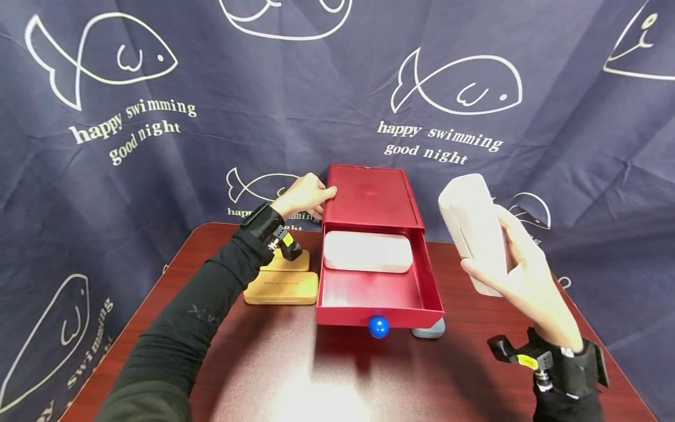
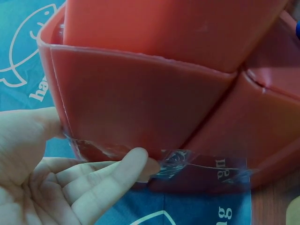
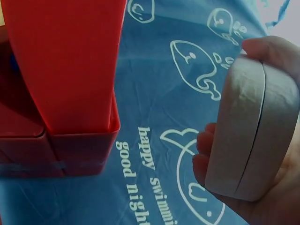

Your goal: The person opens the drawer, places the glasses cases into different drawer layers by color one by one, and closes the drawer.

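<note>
A red drawer box [image 1: 371, 193] has its drawer [image 1: 369, 316] pulled out toward the front, with a round blue knob [image 1: 378, 326]. Inside the drawer, toward the back, lies a white glasses case [image 1: 368, 252]. My left hand [image 1: 306, 196] grips the box at its far left side; in the left wrist view, thumb and fingers [image 2: 108, 183] lie about its edge, near clear tape. To the right of the box, my right hand [image 1: 527, 275] holds another white glasses case [image 1: 471, 225] up in the air. The right wrist view shows this case [image 3: 251, 131] closed along its seam.
Two yellow glasses cases [image 1: 281, 288] lie on the brown table [image 1: 253, 363] left of the box. Part of a grey-blue case [image 1: 429, 329] shows under the drawer's front right corner. A dark blue curtain [image 1: 316, 105] with fish drawings hangs behind and around the table.
</note>
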`<control>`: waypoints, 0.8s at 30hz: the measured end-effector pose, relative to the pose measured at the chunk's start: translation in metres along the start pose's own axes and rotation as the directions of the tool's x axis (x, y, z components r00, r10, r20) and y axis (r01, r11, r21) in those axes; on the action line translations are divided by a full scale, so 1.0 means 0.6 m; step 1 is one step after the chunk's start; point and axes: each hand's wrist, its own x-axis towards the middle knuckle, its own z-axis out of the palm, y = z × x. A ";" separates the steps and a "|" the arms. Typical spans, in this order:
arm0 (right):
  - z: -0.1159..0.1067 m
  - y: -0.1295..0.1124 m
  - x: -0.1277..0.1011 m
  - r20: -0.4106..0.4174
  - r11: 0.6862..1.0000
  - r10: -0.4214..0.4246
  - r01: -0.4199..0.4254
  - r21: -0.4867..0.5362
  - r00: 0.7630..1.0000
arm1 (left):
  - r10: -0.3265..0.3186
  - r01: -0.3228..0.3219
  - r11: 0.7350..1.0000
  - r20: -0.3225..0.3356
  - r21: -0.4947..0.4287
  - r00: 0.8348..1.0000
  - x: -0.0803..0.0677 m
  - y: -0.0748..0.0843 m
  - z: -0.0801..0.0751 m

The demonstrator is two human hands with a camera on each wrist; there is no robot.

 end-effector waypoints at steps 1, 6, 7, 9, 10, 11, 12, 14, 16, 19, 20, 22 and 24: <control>-0.002 -0.003 0.003 0.018 1.000 -0.012 0.013 -0.019 1.000 | 0.000 0.000 1.000 0.001 0.001 1.000 0.000 0.001 0.000; -0.010 -0.024 0.021 0.154 0.996 -0.035 0.046 -0.071 0.987 | 0.005 -0.005 1.000 0.005 0.006 1.000 0.002 0.000 -0.001; -0.011 -0.028 0.025 0.191 0.995 -0.039 0.055 -0.079 0.981 | 0.006 -0.006 1.000 0.006 0.006 1.000 0.002 -0.001 -0.001; -0.013 -0.038 0.033 0.266 0.992 -0.043 0.074 -0.106 0.963 | 0.008 -0.008 1.000 0.008 0.008 1.000 0.002 -0.001 -0.002; -0.013 -0.041 0.037 0.298 0.988 -0.048 0.089 -0.127 0.953 | 0.009 -0.009 1.000 0.008 0.009 1.000 0.003 -0.002 -0.002; -0.013 -0.044 0.042 0.331 0.983 -0.056 0.111 -0.148 0.942 | 0.010 -0.010 1.000 0.007 0.012 1.000 0.003 -0.002 -0.002; -0.013 -0.046 0.047 0.364 0.978 -0.065 0.132 -0.162 0.929 | 0.011 -0.011 1.000 0.006 0.015 1.000 0.003 -0.002 -0.002; -0.012 -0.050 0.055 0.412 0.962 -0.087 0.184 -0.201 0.907 | 0.013 -0.014 1.000 0.003 0.021 1.000 0.002 -0.002 -0.002; -0.009 -0.053 0.065 0.460 0.951 -0.094 0.216 -0.221 0.883 | 0.014 -0.014 1.000 0.006 0.017 1.000 0.001 0.000 -0.002; -0.002 -0.058 0.077 0.519 0.934 -0.090 0.253 -0.252 0.850 | 0.011 -0.011 1.000 0.011 0.002 1.000 -0.002 0.001 -0.002; 0.000 -0.060 0.081 0.535 0.930 -0.078 0.255 -0.265 0.841 | 0.010 -0.010 1.000 0.012 -0.003 1.000 -0.002 0.001 -0.002; 0.004 -0.063 0.086 0.561 0.921 -0.066 0.267 -0.284 0.825 | 0.009 -0.009 1.000 0.011 -0.005 1.000 -0.003 0.001 -0.002; 0.008 -0.067 0.091 0.587 0.917 -0.049 0.269 -0.294 0.808 | 0.010 -0.010 1.000 0.008 0.001 1.000 -0.003 0.000 -0.002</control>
